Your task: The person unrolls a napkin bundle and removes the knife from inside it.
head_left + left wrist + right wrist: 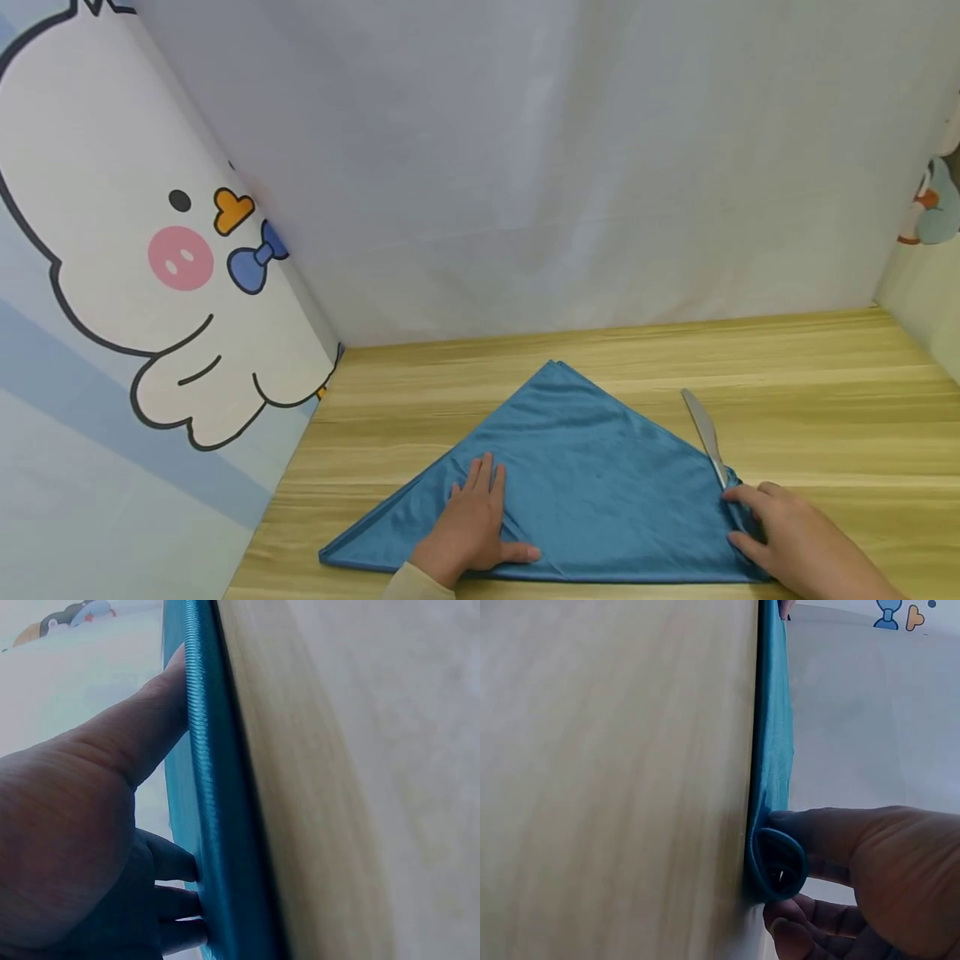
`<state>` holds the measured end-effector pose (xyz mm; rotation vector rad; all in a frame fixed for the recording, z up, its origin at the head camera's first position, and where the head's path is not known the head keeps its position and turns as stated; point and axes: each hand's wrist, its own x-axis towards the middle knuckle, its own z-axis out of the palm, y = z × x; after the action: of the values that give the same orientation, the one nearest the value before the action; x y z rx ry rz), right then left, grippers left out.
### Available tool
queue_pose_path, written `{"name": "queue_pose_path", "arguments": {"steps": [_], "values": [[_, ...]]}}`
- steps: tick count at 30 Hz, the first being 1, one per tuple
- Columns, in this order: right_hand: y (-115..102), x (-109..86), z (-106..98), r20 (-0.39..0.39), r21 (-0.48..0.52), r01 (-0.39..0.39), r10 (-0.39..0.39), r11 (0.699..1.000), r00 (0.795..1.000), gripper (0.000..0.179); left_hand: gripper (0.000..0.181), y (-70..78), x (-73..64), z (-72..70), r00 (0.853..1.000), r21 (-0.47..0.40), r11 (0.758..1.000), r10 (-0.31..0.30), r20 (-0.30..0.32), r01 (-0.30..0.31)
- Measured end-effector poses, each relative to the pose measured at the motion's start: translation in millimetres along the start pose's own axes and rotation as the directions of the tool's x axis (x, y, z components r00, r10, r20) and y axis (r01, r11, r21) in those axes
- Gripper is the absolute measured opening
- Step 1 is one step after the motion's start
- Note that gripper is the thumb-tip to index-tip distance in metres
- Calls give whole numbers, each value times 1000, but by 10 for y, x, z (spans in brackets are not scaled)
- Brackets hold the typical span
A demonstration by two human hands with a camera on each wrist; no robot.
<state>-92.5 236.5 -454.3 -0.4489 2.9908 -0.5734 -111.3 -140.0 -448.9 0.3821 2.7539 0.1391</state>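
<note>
A blue cloth (600, 483), folded into a triangle, lies on the table with its peak pointing away from me. My left hand (472, 525) rests flat on its left part, fingers straight and thumb spread out. At the cloth's right end, my right hand (787, 533) grips a rolled edge between thumb and fingers. A table knife (703, 425) lies at that end; its blade sticks out past the cloth and its lower part is hidden in the roll. The right wrist view shows the rolled cloth end (780, 862) as a loose coil between my thumb and fingers.
The wood-grain table (840, 400) runs back to a pale hanging curtain (600, 167). On the left stands a panel with a white cartoon bird (112, 208). Another printed panel (933, 208) edges the right side.
</note>
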Motion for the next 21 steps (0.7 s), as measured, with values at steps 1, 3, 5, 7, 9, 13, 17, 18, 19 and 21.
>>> {"name": "queue_pose_path", "arguments": {"steps": [1,3,5,7,9,13,17,18,19,21], "values": [[4,4,3,-1,-4,0,0,1000,1000,44,119,4,-4,-3,1000,0,1000,1,-1,-1],[-1,9,8,-9,-14,-1,1,1000,1000,43,119,3,-6,-2,1000,3,1000,2,-5,-2],[-14,16,6,-18,-25,4,-4,1000,1000,42,118,1,-8,1,1000,2,1000,4,-10,-4],[-36,18,5,-29,-38,4,-5,999,1000,40,118,-4,-7,4,1000,1,1000,6,-15,-6],[-52,23,1,-33,-46,1,-2,999,999,38,118,-9,-4,5,1000,-2,1000,6,-14,-6],[-68,29,-1,-27,-53,-18,16,998,1000,35,118,-13,1,7,1000,-9,1000,5,-7,-5],[-66,30,-5,-15,-49,-30,29,998,999,33,118,-12,3,7,1000,3,1000,4,-4,-4],[-62,32,-9,-10,-46,-32,31,998,999,34,118,-11,3,6,1000,4,1000,3,-2,-3],[-58,31,-13,-4,-42,-33,33,999,999,34,118,-9,4,4,1000,7,1000,2,0,-2],[-43,34,-27,14,-22,-45,45,999,999,35,118,-6,4,-2,1000,9,1000,1,4,-1]]}}
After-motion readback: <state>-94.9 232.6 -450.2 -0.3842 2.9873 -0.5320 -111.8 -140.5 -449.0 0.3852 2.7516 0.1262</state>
